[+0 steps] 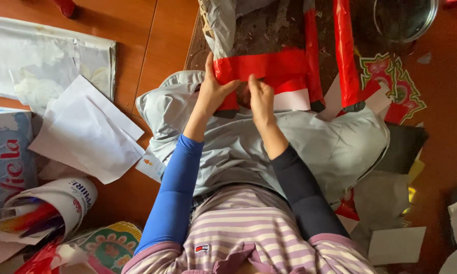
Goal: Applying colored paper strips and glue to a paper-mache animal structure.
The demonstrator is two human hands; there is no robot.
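Observation:
My left hand and my right hand both pinch the near edge of a red and white strip of plastic-like sheet. The strip lies across a dark work surface and over a grey cloth spread on my lap. My left arm wears a blue sleeve, my right arm a dark one. A second red strip runs away from me to the right of the hands.
White paper sheets lie on the wooden floor at left, with a silver foil sheet behind them. A white bucket of coloured sticks sits at lower left. A metal bowl stands top right. Paper scraps lie at right.

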